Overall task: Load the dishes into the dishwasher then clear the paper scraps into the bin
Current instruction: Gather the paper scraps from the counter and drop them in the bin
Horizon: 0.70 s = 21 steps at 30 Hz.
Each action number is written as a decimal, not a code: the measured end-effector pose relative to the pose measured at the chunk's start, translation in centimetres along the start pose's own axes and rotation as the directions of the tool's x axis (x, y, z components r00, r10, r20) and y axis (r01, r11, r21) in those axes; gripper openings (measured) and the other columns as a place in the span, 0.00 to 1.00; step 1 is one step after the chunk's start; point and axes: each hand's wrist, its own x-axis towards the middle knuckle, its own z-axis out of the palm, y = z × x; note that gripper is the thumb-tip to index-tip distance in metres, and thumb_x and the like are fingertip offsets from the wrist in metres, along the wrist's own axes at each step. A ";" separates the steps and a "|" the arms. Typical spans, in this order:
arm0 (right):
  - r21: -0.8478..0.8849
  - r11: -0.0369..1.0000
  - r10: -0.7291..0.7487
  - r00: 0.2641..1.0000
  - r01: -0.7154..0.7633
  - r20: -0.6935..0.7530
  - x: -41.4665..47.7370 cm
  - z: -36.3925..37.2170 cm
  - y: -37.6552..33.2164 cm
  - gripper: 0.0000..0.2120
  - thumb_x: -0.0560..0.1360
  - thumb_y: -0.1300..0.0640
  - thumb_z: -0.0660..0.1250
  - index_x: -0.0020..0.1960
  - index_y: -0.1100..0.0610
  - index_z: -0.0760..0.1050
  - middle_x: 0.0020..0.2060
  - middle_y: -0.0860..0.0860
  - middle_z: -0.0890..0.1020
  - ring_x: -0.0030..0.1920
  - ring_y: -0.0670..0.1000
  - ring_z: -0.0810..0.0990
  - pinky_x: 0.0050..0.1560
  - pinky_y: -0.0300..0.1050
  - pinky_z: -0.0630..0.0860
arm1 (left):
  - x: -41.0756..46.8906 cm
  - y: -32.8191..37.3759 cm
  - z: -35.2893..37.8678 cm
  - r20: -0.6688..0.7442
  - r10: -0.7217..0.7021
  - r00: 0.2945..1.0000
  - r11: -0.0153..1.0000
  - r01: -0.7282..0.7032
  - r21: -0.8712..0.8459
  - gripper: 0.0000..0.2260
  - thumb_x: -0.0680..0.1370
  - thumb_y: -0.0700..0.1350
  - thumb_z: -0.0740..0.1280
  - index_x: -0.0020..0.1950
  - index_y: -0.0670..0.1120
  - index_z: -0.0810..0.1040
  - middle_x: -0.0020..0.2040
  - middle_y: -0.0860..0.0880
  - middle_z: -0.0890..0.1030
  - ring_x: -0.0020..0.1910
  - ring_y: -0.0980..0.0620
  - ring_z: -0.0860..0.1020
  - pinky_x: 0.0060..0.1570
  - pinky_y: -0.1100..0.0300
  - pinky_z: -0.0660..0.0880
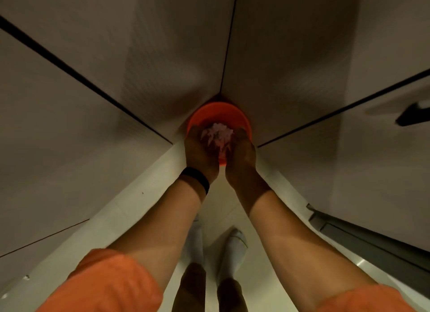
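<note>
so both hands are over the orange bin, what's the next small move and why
Probably spread the left hand and right hand apart: they cup the paper scraps right above the open orange bin, so releasing should drop them inside.

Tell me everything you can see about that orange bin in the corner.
The orange bin is round and open-topped, plastic by its look, standing upright on the floor, tucked into the corner where two grey cabinet fronts meet. Only its rim and part of the inner wall show; the left hand and right hand, cupping pale pink paper scraps over its mouth, hide the rest. Whether the hands touch the rim cannot be told.
</note>
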 end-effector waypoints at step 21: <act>-0.090 0.892 -0.375 0.836 0.443 0.401 -42.1 5.1 -25.5 0.11 0.82 0.60 0.64 0.62 0.56 0.81 0.56 0.52 0.85 0.58 0.47 0.83 0.58 0.42 0.79 | -36.7 24.8 16.2 0.240 0.087 0.967 0.994 -0.069 -0.084 0.20 0.85 0.54 0.58 0.69 0.44 0.78 0.63 0.45 0.83 0.66 0.47 0.79 0.72 0.49 0.69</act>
